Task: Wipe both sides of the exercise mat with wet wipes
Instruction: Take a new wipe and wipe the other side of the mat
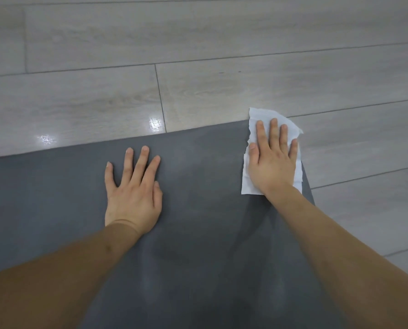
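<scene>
1. The dark grey exercise mat (198, 210) lies flat on the wooden floor (198, 67), under both hands.
2. The left hand (132, 193) rests palm-down on it, fingers spread.
3. The right hand (273, 162) presses a white wet wipe (248, 181) flat at the mat's far right corner, fingers straight.

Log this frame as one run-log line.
left hand: flat on grey exercise mat | right hand: pressing white wet wipe at mat's far right corner | wipe overhangs wood-look floor
</scene>
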`<state>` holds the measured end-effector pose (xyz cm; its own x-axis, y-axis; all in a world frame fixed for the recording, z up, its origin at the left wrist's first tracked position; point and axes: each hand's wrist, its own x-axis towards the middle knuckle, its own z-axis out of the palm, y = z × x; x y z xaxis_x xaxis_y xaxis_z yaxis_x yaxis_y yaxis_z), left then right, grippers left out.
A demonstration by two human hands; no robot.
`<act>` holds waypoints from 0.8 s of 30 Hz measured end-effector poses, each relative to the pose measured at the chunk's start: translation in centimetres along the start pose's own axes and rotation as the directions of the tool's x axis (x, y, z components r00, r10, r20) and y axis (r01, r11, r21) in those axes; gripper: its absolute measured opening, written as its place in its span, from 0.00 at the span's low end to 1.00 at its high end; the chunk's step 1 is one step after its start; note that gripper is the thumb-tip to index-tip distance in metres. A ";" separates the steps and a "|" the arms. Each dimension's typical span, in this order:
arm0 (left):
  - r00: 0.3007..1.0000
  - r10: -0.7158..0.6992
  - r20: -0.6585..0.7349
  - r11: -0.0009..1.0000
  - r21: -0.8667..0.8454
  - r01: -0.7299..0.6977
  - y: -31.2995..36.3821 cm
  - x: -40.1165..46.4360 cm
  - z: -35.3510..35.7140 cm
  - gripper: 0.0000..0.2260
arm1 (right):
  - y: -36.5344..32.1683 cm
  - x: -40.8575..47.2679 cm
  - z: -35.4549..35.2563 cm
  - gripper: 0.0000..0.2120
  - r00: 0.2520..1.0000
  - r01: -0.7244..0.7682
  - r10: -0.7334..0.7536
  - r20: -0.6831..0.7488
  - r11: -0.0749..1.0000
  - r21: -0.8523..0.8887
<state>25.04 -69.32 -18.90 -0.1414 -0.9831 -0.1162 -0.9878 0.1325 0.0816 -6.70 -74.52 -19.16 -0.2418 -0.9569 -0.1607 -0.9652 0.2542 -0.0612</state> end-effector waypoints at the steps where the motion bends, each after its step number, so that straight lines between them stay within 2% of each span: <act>1: 1.000 -0.006 -0.008 1.000 -0.002 0.006 0.0 0.0 0.1 0.27 | 0.1 0.0 0.1 0.28 1.000 0.003 -0.003 -0.007 1.000 -0.005; 5: 0.998 -0.051 -0.035 0.996 -0.073 0.049 0.1 -0.1 0.1 0.28 | -1.2 -0.2 0.0 0.29 1.000 0.015 -0.015 0.012 1.000 0.004; 7: 0.996 -0.072 -0.056 0.993 -0.101 0.066 0.1 -0.4 0.1 0.28 | -4.1 -1.4 0.2 0.29 0.991 0.128 -0.128 0.038 0.992 -0.006; 10: 0.983 -0.154 -0.102 0.976 -0.173 0.135 0.0 -0.8 0.0 0.28 | -9.0 -3.7 0.7 0.29 0.930 0.361 -0.361 0.075 0.932 0.006; 13: 0.970 -0.212 -0.120 0.961 -0.205 0.184 -0.1 -1.0 0.1 0.28 | -8.9 -3.7 0.3 0.28 0.878 0.464 -0.465 0.112 0.885 0.039; 15: 0.975 -0.195 -0.104 0.968 -0.178 0.174 -0.1 -1.1 0.3 0.28 | -5.8 -2.6 -0.1 0.27 0.908 0.407 -0.407 0.097 0.913 0.017; 18: 0.980 -0.178 -0.085 0.975 -0.151 0.164 -0.2 -1.0 0.3 0.28 | 0.5 -1.0 -0.9 0.27 0.979 0.185 -0.186 0.082 0.983 0.013; 20: 0.982 -0.175 -0.071 0.977 -0.140 0.164 0.0 -0.9 0.2 0.28 | 3.0 -0.8 -1.3 0.28 0.992 0.071 -0.074 0.100 0.997 0.036; 22: 0.983 -0.173 -0.061 0.978 -0.130 0.164 0.0 -0.8 0.1 0.28 | 2.4 -1.0 -1.1 0.28 0.994 0.051 -0.053 0.092 0.998 0.025; 24: 0.983 -0.172 -0.058 0.978 -0.133 0.163 0.0 -0.7 0.1 0.26 | -1.0 -1.9 -0.4 0.28 0.988 0.142 -0.142 0.054 0.990 0.005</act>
<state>25.10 -68.64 -18.89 0.0348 -0.9969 -0.0705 -0.9802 -0.0478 0.1923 -5.29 -72.97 -18.39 -0.0968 -0.9743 -0.2036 -0.9893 0.1167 -0.0878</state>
